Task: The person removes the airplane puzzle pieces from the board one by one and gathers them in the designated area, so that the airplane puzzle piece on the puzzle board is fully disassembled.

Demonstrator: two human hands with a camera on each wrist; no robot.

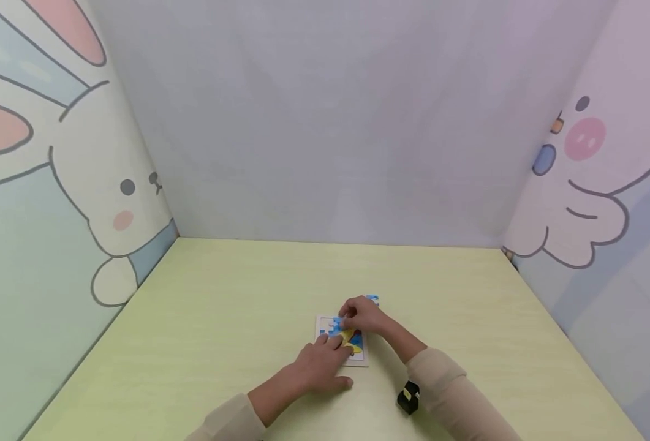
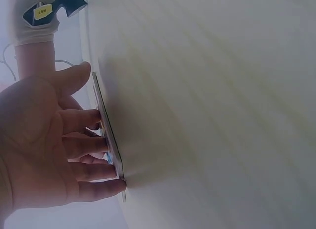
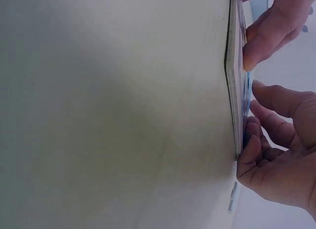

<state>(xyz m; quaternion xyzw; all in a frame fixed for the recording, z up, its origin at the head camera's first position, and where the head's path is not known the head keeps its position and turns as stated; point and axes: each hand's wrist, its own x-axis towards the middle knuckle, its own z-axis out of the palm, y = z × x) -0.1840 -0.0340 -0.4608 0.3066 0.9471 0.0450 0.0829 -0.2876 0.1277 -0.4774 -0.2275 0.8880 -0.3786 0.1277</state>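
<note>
A small jigsaw puzzle in a white frame (image 1: 360, 362) lies flat on the table, with blue and yellow pieces in it. My left hand (image 1: 320, 366) rests its spread, nearly straight fingers on the puzzle's lower left part, thumb off on the table side. Over the upper right of the puzzle, my right hand (image 1: 366, 315) has its fingers curled and pinches a blue puzzle piece (image 3: 249, 86) at the board's surface. The fingers hide much of that piece. In the left wrist view the board (image 2: 109, 125) shows edge-on under the left fingertips.
Beyond the right hand lies loose blue puzzle material (image 1: 372, 298), partly hidden. A black device with a yellow label (image 1: 408, 397) sits at the right sleeve. Printed side walls and a plain back wall enclose the pale yellow table (image 1: 220, 294).
</note>
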